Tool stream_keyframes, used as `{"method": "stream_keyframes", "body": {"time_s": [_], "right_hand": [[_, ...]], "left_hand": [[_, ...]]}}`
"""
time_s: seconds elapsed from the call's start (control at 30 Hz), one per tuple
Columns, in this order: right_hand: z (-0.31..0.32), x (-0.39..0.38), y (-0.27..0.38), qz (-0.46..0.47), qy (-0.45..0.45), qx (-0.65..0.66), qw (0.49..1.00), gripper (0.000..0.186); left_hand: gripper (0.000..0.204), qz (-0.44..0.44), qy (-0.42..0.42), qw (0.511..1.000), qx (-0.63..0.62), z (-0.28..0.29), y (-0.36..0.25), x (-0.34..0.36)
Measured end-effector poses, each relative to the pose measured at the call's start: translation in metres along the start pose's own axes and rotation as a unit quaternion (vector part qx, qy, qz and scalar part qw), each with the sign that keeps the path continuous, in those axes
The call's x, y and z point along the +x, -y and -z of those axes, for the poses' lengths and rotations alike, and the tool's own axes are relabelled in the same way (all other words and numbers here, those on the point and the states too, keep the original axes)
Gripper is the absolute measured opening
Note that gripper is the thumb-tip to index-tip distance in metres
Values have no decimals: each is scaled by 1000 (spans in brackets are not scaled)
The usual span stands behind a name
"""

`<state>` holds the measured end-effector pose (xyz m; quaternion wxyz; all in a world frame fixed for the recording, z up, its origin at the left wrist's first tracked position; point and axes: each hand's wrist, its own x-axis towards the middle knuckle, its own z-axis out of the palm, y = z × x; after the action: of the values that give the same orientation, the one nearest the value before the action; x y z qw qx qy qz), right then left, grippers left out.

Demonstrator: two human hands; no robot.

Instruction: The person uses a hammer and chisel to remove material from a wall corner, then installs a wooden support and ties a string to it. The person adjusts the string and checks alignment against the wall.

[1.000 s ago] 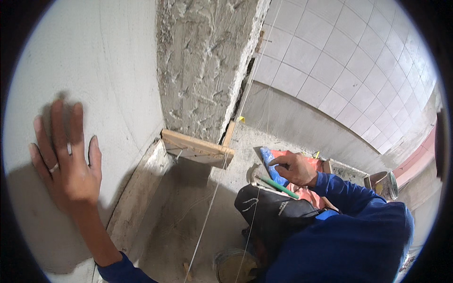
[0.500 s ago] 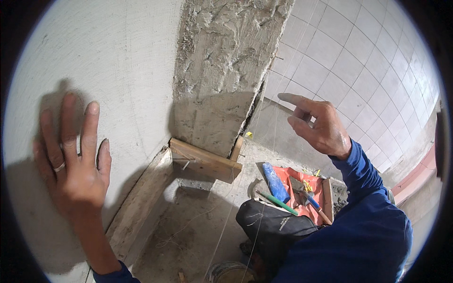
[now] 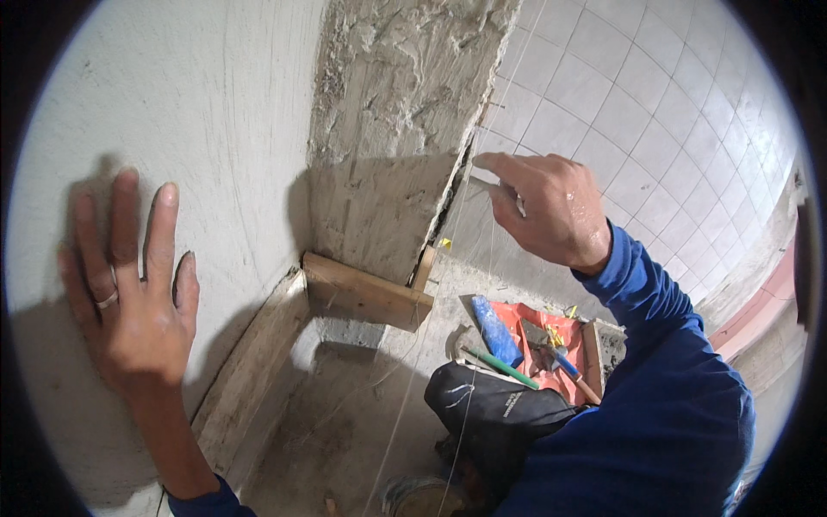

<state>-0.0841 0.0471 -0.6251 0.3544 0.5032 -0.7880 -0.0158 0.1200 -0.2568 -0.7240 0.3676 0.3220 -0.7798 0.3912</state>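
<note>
My left hand (image 3: 146,319) lies flat against the smooth grey plastered wall (image 3: 233,112), fingers spread, a ring on one finger. My right hand (image 3: 547,207) is raised beside the rough cement-coated strip (image 3: 388,95), at its right edge. Its thumb and index finger come close together in a pinch, with a small pale bit between the tips that I cannot make out. Thin string (image 3: 520,52) passes close to these fingertips. Below, a wooden board (image 3: 366,291) crosses the foot of the strip, with a short wood piece (image 3: 424,267) upright at its right end.
Pale square tiles (image 3: 637,112) cover the wall on the right. A plank (image 3: 250,366) runs along the left wall's base. On the floor sit a black bag (image 3: 491,401), an orange-lined tray (image 3: 564,332) with a blue roll (image 3: 497,330) and hand tools, and a bucket (image 3: 422,498).
My right hand has moved left and slightly up, toward the strip's edge, and its thumb and index finger have drawn together. My left hand stays flat on the wall.
</note>
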Motion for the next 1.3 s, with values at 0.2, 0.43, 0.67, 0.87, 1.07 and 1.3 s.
{"method": "stream_keyframes", "body": {"time_s": [0.2, 0.43, 0.67, 0.87, 1.07, 1.3], "right_hand": [[5, -9, -10, -13, -8, 19, 1000, 27], [10, -63, -16, -108, 52, 86, 989, 23], [-13, -94, -32, -74, 56, 203, 975, 59], [-44, -78, -40, 23, 61, 98, 993, 90], [-55, -67, -46, 64, 39, 72, 995, 87], [-59, -52, -47, 75, 28, 29, 996, 87]], "left_hand": [[71, -8, -24, 1000, 0, 2, -1, 2], [72, -9, -18, 1000, -1, 2, -2, 0], [73, -6, -16, 1000, 11, -4, -2, 2], [73, -21, -48, 998, 43, -10, 2, 2], [76, -32, -88, 995, 41, -12, 3, 3], [75, -30, -111, 993, 12, -6, 1, 4]]}}
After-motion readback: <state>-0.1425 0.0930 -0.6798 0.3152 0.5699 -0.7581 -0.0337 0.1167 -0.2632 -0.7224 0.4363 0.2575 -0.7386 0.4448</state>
